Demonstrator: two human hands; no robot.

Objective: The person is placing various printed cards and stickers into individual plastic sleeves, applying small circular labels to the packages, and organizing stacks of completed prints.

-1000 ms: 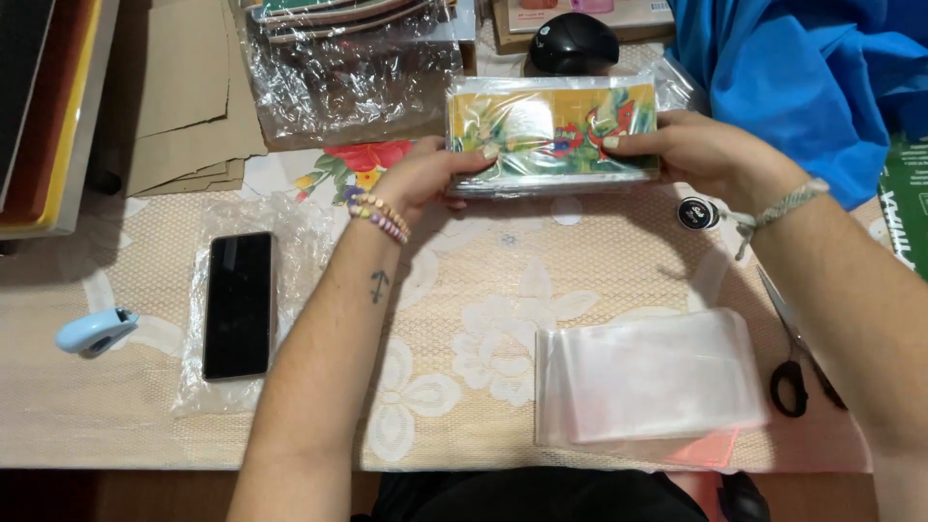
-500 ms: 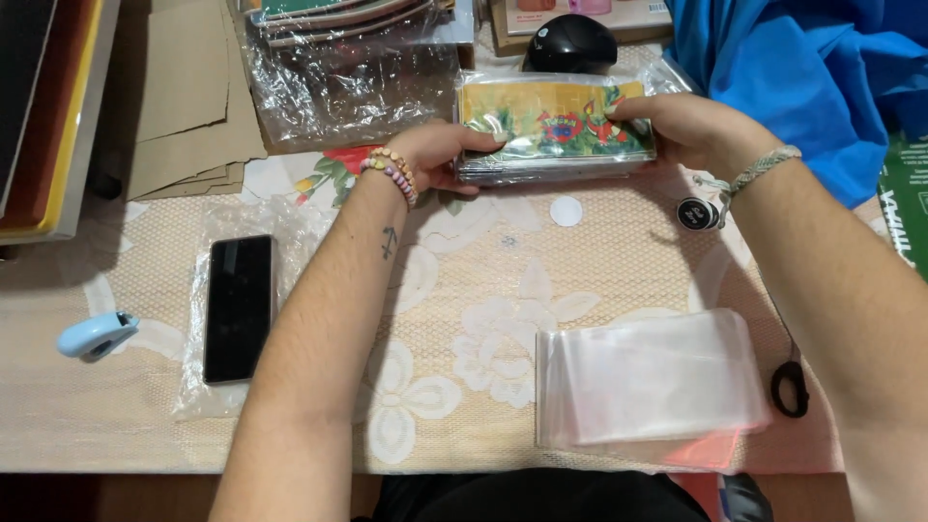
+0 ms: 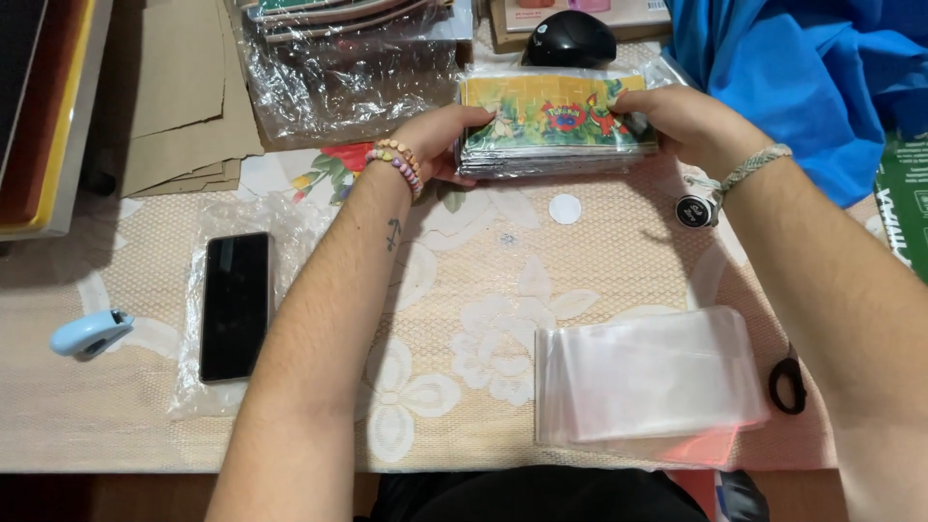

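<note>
Centrally, at the far side of the bench (image 3: pixel 483 290) with its beige lace cloth, both hands grip a flat stack of colourful illustrated cards wrapped in clear plastic (image 3: pixel 553 124). Left hand (image 3: pixel 440 140), beaded bracelet at the wrist, has its fingers closed on the stack's left end, thumb on top. Right hand (image 3: pixel 681 121), woven cord at the wrist, has its fingers curled shut over the right end. Stack lies level, its lower edge on or just above the cloth; cannot tell which.

Containers: a pile of empty clear plastic sleeves (image 3: pixel 648 377) lies near the front edge, right of centre, nothing inside them. A crumpled clear bag (image 3: pixel 348 72) at top centre holds more flat printed items, contents blurred. A black smartphone (image 3: pixel 234 304) rests on a loose clear plastic bag (image 3: pixel 290 217) at left.

Other items: small white round sticker (image 3: pixel 565 208) on the cloth just below the stack; pale blue tape dispenser (image 3: pixel 89 333) at far left; black computer mouse (image 3: pixel 568 39) behind the stack; black scissor handle (image 3: pixel 788 385) beside the sleeves; brown cardboard sheets (image 3: pixel 184 97) upper left; blue fabric (image 3: pixel 802 68) upper right.
</note>
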